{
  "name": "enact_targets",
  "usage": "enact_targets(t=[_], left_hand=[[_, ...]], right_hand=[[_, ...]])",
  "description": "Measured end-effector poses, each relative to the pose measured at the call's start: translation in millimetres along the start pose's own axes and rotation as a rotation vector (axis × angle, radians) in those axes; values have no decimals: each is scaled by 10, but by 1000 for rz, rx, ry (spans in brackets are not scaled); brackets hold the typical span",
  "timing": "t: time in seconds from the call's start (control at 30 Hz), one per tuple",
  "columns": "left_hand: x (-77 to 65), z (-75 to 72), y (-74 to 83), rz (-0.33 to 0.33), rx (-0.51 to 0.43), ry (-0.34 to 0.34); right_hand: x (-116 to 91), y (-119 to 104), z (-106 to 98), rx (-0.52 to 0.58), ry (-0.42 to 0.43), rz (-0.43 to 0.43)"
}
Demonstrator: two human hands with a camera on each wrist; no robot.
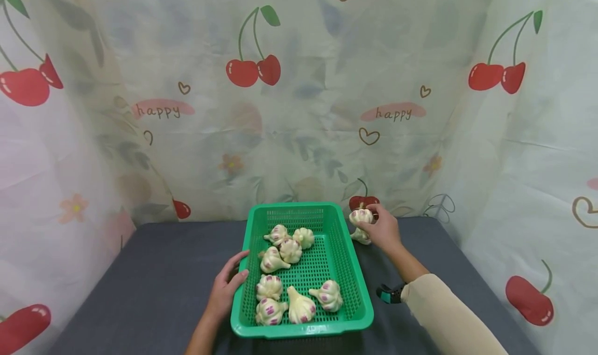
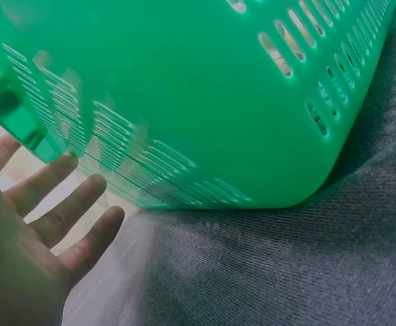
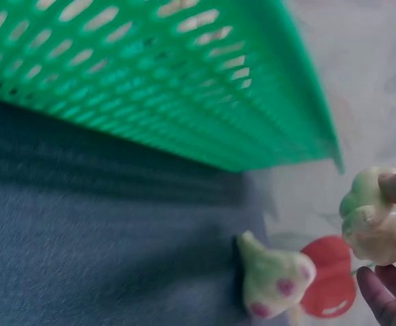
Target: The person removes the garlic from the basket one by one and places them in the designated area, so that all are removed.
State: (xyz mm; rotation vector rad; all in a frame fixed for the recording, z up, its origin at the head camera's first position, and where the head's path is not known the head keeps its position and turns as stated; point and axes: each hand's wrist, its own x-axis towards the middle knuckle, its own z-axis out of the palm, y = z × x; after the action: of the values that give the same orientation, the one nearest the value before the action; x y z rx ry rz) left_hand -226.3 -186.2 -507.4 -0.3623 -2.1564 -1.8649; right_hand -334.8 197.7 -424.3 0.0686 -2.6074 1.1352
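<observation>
A green plastic basket (image 1: pixel 322 325) holds several garlic bulbs (image 1: pixel 301 305), white with purple patches. My left hand (image 1: pixel 224 287) is at the basket's left rim, thumb on the near side of it. In the left wrist view its fingers (image 2: pixel 82 193) are spread and fairly straight beside the outer wall; whether they press on it I cannot tell. Beyond the basket's right side, my right hand (image 1: pixel 384 231) pinches a garlic bulb (image 1: pixel 361 216) between thumb and fingers, raised off the table. Below it another garlic bulb (image 3: pixel 274 277) lies on the dark cloth outside the basket.
Dark grey cloth (image 1: pixel 154 287) covers the table. A pale curtain (image 1: pixel 299 137) printed with cherries hangs behind it and along both sides. A black and teal band (image 1: pixel 390 294) is at my right wrist, by the cream sleeve (image 1: pixel 448 313).
</observation>
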Motion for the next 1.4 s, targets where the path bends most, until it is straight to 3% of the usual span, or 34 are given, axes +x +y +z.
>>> enact_targets(t=[0.37,0.67,1.13,1.4], left_hand=[[1,1,-7,5,0,-1],[1,-5,12,3,-8,-3],[-7,14,24,-36,-20,-10],[-13,-3,25,-14,-23,-5]], right_hand=[[-21,389,99,21,121,35],[-26,624,135,0,268,36],[-31,892,202,-11,334,144],[37,929,218,-29,313,174]])
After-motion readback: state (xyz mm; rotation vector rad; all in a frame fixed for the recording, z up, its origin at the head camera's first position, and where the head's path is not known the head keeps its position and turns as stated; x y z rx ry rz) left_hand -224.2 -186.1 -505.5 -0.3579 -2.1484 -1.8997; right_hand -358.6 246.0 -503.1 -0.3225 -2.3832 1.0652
